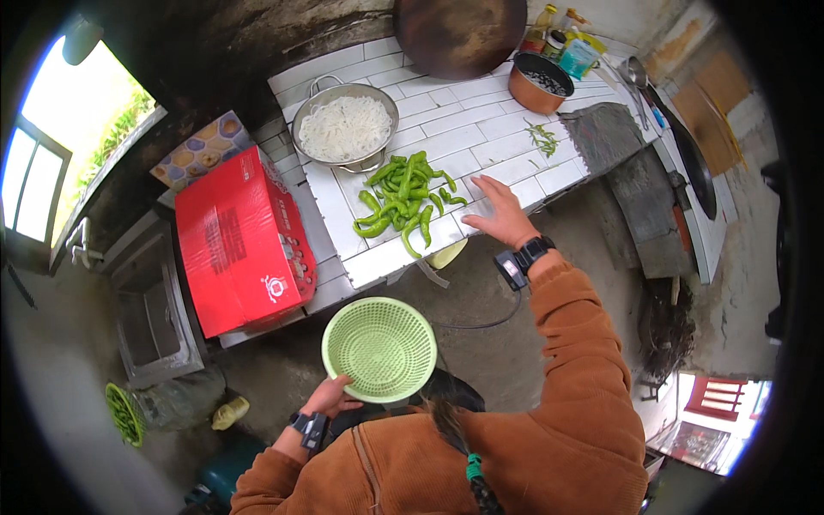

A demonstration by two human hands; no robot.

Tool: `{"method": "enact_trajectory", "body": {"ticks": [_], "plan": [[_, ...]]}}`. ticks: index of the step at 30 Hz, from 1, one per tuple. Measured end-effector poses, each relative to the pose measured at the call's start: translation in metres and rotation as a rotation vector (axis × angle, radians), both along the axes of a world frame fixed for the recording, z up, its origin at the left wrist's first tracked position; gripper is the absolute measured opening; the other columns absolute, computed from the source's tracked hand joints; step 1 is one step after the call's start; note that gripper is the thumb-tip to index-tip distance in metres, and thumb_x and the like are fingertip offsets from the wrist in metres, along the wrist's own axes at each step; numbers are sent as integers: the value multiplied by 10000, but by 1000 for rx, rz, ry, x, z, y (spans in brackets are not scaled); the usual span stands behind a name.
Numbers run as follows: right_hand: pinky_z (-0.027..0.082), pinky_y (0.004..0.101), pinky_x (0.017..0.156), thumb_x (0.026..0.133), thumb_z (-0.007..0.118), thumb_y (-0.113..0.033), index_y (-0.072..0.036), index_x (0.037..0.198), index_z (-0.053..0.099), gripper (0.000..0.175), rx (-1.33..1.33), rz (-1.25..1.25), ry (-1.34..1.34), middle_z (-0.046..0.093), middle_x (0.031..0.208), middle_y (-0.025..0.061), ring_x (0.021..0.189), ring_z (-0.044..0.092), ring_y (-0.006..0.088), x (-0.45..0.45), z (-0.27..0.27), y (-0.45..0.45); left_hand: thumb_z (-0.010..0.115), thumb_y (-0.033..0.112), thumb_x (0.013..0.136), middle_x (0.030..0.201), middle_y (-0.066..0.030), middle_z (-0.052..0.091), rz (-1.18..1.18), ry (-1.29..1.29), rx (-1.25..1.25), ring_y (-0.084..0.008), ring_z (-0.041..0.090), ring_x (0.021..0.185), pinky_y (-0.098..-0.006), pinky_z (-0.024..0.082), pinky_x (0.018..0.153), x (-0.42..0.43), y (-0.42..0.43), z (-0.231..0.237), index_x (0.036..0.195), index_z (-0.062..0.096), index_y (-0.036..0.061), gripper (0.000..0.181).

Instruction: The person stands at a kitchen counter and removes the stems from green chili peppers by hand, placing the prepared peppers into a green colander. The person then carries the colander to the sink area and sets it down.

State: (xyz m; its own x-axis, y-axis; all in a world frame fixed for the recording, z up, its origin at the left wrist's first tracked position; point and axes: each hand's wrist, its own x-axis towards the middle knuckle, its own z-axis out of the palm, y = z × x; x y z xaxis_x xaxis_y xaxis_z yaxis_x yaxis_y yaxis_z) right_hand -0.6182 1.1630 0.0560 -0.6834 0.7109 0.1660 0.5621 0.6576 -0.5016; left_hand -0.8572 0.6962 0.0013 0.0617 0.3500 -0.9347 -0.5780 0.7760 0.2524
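Note:
My left hand (pixel 331 398) grips the near left rim of a light green plastic colander (pixel 380 349), which hangs before the counter with nothing in it. Fingers spread, my right hand (pixel 500 214) is over the front edge of the white tiled counter (pixel 502 132), just right of a heap of green peppers (pixel 405 193). It holds nothing. Behind the peppers stands a metal colander (pixel 300 132) with white noodles (pixel 346 127). Small green scraps (pixel 543 138), which look like pepper stems, lie farther right on the tiles.
A large red carton (pixel 225 238) stands left of the peppers, near a sink (pixel 151 315). At the back are a round dark wooden board (pixel 460 32), a copper-coloured pot (pixel 534 96) and several bottles (pixel 547 19). A wok (pixel 692 161) sits at the right. A basket of green peppers (pixel 123 412) is at lower left.

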Motion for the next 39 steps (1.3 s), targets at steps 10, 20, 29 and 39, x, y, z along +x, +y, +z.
{"method": "enact_trajectory", "body": {"ticks": [10, 20, 29, 39], "plan": [[313, 482, 1183, 727, 799, -621, -121, 1448, 532, 918, -74, 117, 36, 417, 1527, 271, 1419, 395, 423, -116, -35, 43, 452, 92, 982, 1413, -154, 551, 291, -87, 75, -318, 582, 1259, -525, 485, 1074, 85, 78, -47, 1419, 423, 3, 447], [375, 463, 1137, 712, 820, -500, -41, 1298, 607, 775, -179, 264, 216, 495, 1441, 227, 1321, 476, 416, -65, -50, -14, 376, 68, 1030, 1501, -187, 438, 551, -341, 81, -332, 510, 1342, -496, 463, 1129, 108, 108, -52, 1469, 328, -19, 451], [388, 523, 1129, 784, 802, -362, -129, 1206, 646, 507, -268, 734, 28, 568, 1391, 141, 1295, 534, 340, -2, -30, -146, 400, 75, 1013, 1447, -172, 513, 426, -186, 119, -324, 553, 1301, -495, 484, 1093, 78, 83, -59, 1444, 401, -16, 440], [441, 450, 1062, 887, 708, -257, -13, 1185, 659, 388, 36, 81, 370, 626, 1276, 205, 1236, 547, 388, -149, -54, 22, 458, 30, 918, 1378, -141, 570, 486, 13, 63, -330, 592, 1235, -533, 501, 1032, 50, 36, -72, 1457, 407, 58, 542]]}}
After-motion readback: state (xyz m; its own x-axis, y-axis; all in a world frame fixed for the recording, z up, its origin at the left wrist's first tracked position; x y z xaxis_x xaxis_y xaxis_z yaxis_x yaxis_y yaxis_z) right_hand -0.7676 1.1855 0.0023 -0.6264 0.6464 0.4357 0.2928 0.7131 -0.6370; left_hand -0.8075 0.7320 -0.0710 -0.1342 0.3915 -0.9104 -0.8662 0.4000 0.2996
